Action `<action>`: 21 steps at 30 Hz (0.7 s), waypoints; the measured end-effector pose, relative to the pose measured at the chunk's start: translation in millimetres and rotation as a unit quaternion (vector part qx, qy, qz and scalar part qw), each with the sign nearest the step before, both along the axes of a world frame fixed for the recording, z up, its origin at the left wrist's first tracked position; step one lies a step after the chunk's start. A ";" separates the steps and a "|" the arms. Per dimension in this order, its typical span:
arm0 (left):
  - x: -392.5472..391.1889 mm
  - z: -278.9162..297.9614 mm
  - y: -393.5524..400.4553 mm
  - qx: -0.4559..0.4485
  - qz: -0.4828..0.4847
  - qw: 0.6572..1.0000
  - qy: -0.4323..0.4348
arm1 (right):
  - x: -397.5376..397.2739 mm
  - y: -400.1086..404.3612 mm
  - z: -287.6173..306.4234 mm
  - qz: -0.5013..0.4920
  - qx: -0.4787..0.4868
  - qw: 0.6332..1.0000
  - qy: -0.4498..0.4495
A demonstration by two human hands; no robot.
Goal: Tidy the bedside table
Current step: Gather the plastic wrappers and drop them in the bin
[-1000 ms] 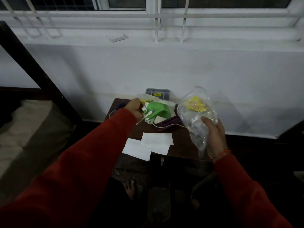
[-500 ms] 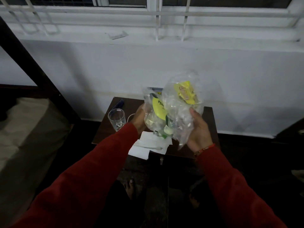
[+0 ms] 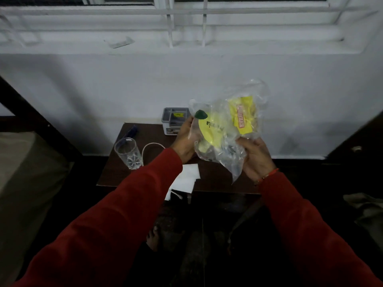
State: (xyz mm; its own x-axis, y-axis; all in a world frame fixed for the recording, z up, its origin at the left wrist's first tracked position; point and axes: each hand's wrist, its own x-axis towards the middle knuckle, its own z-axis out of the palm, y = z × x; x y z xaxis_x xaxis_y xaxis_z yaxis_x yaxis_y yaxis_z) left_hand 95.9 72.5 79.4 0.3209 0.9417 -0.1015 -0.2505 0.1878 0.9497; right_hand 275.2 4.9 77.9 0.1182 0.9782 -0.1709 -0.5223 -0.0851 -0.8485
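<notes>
Above the dark wooden bedside table [image 3: 112, 175] I hold a clear plastic bag [image 3: 226, 150] with both hands. Inside it are a yellow-green packet [image 3: 211, 131] with a dark green tip and a yellow sachet [image 3: 242, 114] with red lettering. My left hand [image 3: 184, 141] grips the bag's left side. My right hand [image 3: 255, 158] grips its lower right. On the table stand an empty drinking glass [image 3: 127, 153] at the left and a grey organiser box [image 3: 174, 121] at the back. A white cable [image 3: 151, 147], white papers [image 3: 186, 179] at the front edge and a blue pen [image 3: 131, 130] lie there too.
A white wall with a window ledge and bars rises behind the table. A bed with a dark frame [image 3: 31, 112] stands at the left. My bare foot [image 3: 153, 237] is on the dark floor below the table. Some cloth [image 3: 364, 208] lies at the far right.
My left hand lifted the green-yellow packet off the table and put it into the bag. Both hands now hold the bag higher. The glass and cable came into sight.
</notes>
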 end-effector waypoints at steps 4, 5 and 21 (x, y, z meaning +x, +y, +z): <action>49.8 -3.2 -13.6 -0.147 -0.011 0.989 -0.019 | 56.6 -23.2 1.1 -0.094 0.000 0.995 -0.027; 65.2 -9.4 -19.5 -0.178 -0.015 0.984 -0.018 | 72.9 -33.7 -0.9 -0.110 0.000 0.994 -0.030; 268.2 -110.7 -135.1 -0.287 -0.171 0.903 0.270 | 231.9 -182.5 -173.8 -0.201 -0.431 0.850 -0.225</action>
